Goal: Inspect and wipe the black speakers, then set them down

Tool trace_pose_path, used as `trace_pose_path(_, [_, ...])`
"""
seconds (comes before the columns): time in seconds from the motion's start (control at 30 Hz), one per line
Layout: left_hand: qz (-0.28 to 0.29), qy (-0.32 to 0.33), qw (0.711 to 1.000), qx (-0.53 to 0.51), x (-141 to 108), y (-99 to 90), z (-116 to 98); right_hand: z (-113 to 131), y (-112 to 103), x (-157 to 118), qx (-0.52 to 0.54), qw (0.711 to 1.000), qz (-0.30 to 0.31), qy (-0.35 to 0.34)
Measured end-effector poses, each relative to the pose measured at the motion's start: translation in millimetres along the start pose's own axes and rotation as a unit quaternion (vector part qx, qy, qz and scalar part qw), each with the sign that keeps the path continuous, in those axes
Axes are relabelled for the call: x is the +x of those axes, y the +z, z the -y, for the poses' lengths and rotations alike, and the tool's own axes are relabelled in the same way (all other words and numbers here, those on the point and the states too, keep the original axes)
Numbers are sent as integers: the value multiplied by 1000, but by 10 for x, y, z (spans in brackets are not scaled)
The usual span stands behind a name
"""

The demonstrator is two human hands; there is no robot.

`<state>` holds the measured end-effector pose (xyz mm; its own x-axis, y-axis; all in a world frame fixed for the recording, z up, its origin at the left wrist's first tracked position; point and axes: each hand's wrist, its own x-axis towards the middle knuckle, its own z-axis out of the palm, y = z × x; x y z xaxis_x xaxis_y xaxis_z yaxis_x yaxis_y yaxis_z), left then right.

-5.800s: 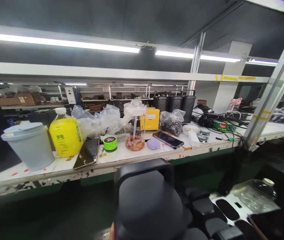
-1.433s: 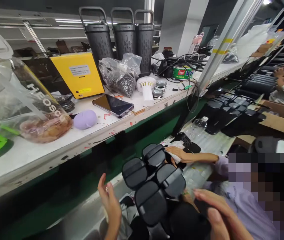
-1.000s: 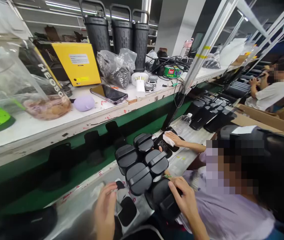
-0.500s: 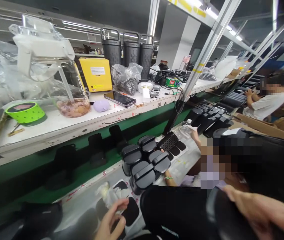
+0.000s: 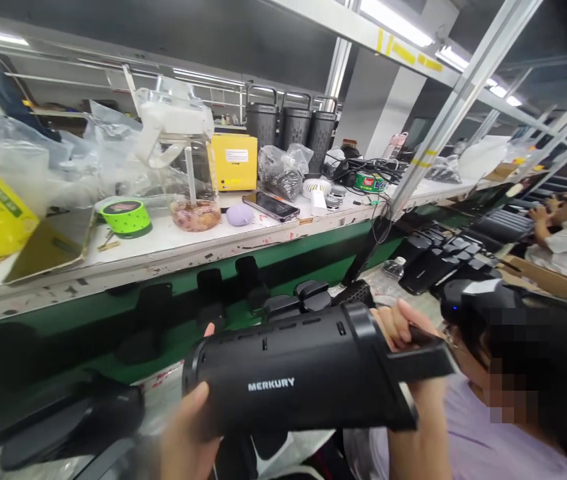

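A black cylindrical device point(image 5: 293, 373) with MERKURY printed on its side lies sideways across the lower middle of the view, raised in front of me. My left hand point(image 5: 190, 427) holds its left end, thumb on the near side and a fingertip showing over the top. At the other end, my right hand point(image 5: 406, 330) has its fingers wrapped round the black handle point(image 5: 423, 360). Just behind the device stand several black units point(image 5: 313, 297), partly hidden by it.
A white shelf point(image 5: 173, 257) carries a clear jug point(image 5: 196, 213), a yellow box point(image 5: 234, 162), a phone point(image 5: 272, 206) and a green tin point(image 5: 370, 181). A co-worker in a lilac top point(image 5: 488, 427) sits close at the right; another person point(image 5: 563, 233) is farther back.
The device has come up and turned lengthwise before me. My left hand, free before, now holds its end. My right hand has moved leftward with the device. The view has swung left.
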<state>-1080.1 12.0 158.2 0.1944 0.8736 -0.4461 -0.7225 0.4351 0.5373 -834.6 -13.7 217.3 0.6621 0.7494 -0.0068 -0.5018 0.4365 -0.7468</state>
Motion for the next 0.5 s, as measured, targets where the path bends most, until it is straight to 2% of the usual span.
trace_pose_path(0.1, [-52, 15, 998, -26, 52, -33, -48, -160, 116, 93, 2, 1000, 11, 0])
trace_pose_path(0.2, [-92, 20, 995, -38, 116, -79, -71, -333, 188, 55, -14, 1000, 7, -26])
trace_pose_path(0.27, [-128, 51, 989, -53, 143, -56, -84, -503, 224, -27, -29, 999, 22, -28])
trace_pose_path(0.37, [-176, 107, 977, -52, 172, 3, -81, -808, 299, -170, -50, 997, 52, 13])
trace_pose_path(0.43, [-140, 162, 976, 43, 187, -23, -53, -970, 355, -262, -58, 996, 59, 38])
trace_pose_path(0.5, [-76, 230, 953, 181, 190, -129, -15, -1053, 385, -341, -63, 995, 74, 34])
